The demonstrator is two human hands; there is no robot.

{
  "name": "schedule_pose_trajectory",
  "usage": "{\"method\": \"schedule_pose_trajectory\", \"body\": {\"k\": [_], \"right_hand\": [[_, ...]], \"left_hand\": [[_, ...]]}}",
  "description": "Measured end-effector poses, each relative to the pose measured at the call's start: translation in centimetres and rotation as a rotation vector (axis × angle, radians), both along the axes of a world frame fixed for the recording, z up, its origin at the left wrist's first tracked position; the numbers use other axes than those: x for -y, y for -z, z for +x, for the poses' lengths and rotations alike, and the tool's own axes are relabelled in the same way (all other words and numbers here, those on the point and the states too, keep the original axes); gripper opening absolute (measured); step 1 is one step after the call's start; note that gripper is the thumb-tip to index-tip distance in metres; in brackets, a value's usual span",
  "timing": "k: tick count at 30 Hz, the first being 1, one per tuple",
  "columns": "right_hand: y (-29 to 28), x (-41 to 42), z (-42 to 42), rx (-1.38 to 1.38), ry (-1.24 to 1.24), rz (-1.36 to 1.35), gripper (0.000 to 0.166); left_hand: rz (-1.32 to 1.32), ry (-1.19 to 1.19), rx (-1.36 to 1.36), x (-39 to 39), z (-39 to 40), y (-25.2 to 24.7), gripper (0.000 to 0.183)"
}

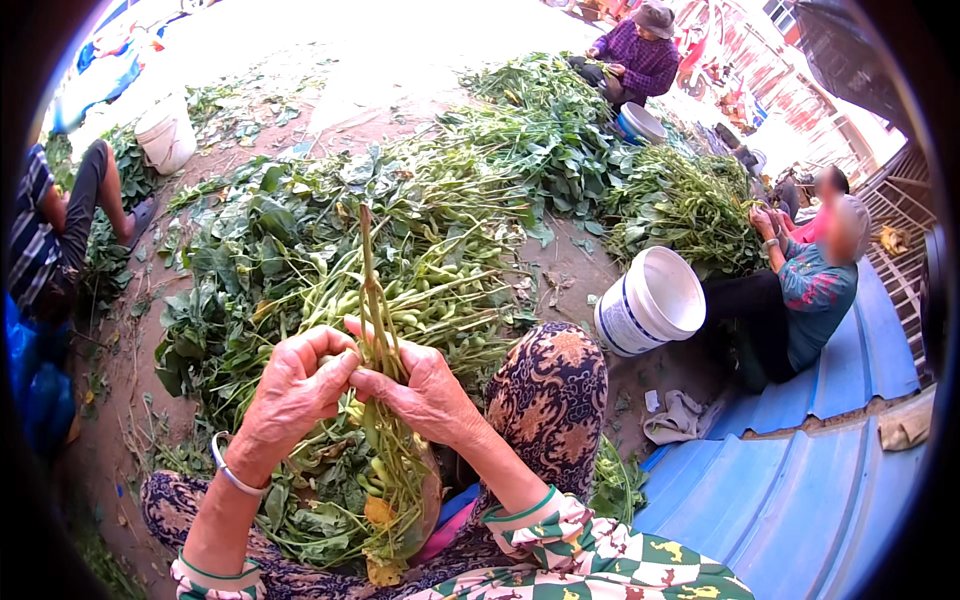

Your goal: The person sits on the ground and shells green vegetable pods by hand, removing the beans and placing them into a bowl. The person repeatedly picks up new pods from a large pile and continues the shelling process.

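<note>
My right hand (420,386) grips a bean plant's stem (373,300), whose bare end points up while pods and leaves hang down below. Close against it, my left hand (304,386), with a bangle on the wrist, pinches what looks like a green pod between thumb and fingers; the pod is mostly hidden. Beneath the hands, green pods (379,474) and yellowed leaves (380,511) hang over my lap. A large heap of leafy bean plants with pods (427,289) lies on the ground just beyond my hands.
A white plastic bucket (626,311) leans tilted right of my knee. Blue corrugated sheets (757,487) and a crumpled cloth (675,420) lie at right. Co-workers sit at the right, the back and the left edge. Other buckets (166,135) stand farther off.
</note>
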State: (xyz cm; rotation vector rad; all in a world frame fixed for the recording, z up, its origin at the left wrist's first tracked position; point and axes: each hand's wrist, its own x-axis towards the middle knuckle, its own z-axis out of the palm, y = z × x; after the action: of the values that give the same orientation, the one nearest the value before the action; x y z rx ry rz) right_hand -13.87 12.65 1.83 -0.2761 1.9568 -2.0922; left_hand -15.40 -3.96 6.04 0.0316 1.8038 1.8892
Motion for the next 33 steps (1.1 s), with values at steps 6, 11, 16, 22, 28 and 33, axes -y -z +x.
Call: {"method": "schedule_pose_trajectory", "body": {"k": [6,11,16,22,28,33], "right_hand": [[2.3,1.6,-0.9,-0.016,-0.071,0.037,0.052],[4.4,3.6,-1.1,0.075,-0.012,0.121,0.041],[4.4,4.4,-1.5,0.207,-0.048,-0.002,0.046],[5.1,4.7,-1.1,0.308,0.024,-0.209,0.046],[4.9,4.4,-1.0,0.427,0.062,-0.402,0.046],[4.7,4.0,-1.0,0.466,0.059,-0.418,0.044]], "left_hand": [[-0.095,-0.055,-0.003,1.8,-0.6,2.4,0.01],[-0.181,-0.056,-0.121,3.3,-1.0,6.6,0.014],[0.018,-0.091,0.091,4.2,-0.9,6.8,0.02],[-0.044,-0.191,-0.086,3.2,0.3,6.6,0.016],[-0.073,-0.214,-0.216,2.1,0.9,6.1,0.009],[-0.178,-0.191,-0.444,1.4,1.6,5.4,0.005]]}}
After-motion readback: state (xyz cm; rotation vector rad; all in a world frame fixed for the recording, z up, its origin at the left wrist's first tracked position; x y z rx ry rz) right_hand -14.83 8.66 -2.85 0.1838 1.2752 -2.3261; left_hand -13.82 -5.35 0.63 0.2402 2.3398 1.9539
